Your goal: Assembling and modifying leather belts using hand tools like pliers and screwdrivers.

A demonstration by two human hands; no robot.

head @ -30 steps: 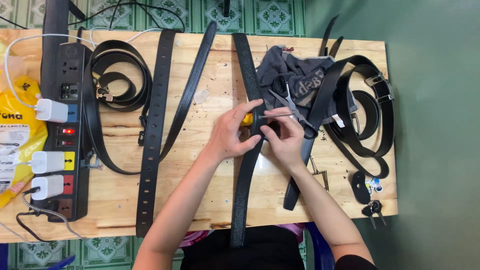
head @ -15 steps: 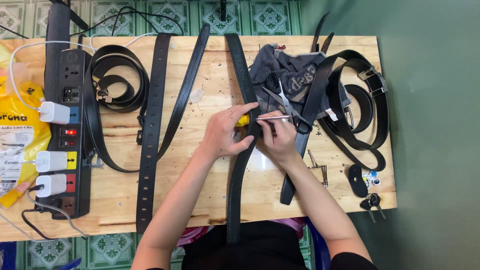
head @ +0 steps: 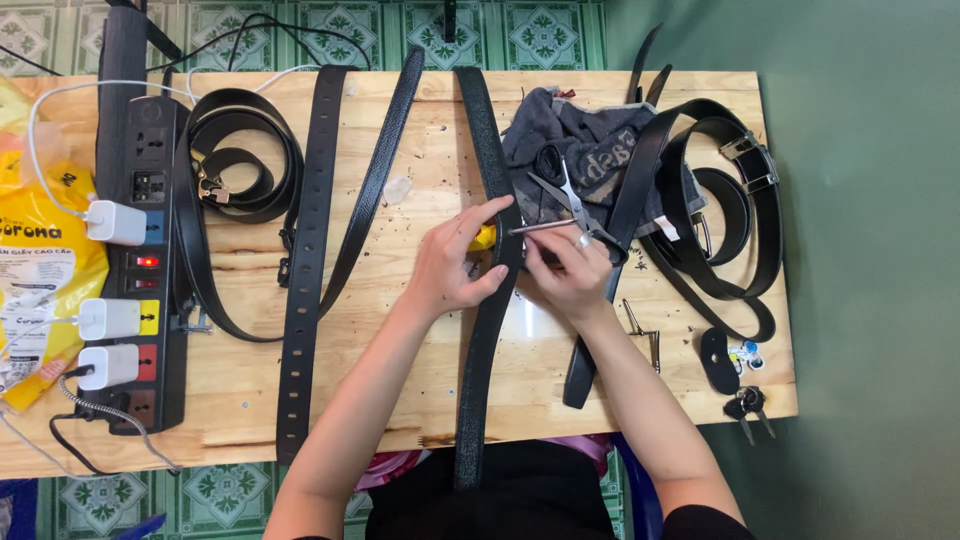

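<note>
Mid-surface, the left hand [head: 455, 265] pins the belt [head: 487, 260], which runs from far edge to near edge, while the right hand [head: 570, 270] grips a thin metal tool [head: 545, 228]; the belt looks limp, light, best pressed flat.

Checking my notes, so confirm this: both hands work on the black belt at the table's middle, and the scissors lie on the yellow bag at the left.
Not quite. The head view shows the scissors on the grey cloth, right of the belt, not on the yellow bag. The left hand and right hand are on the belt at mid-table.
</note>
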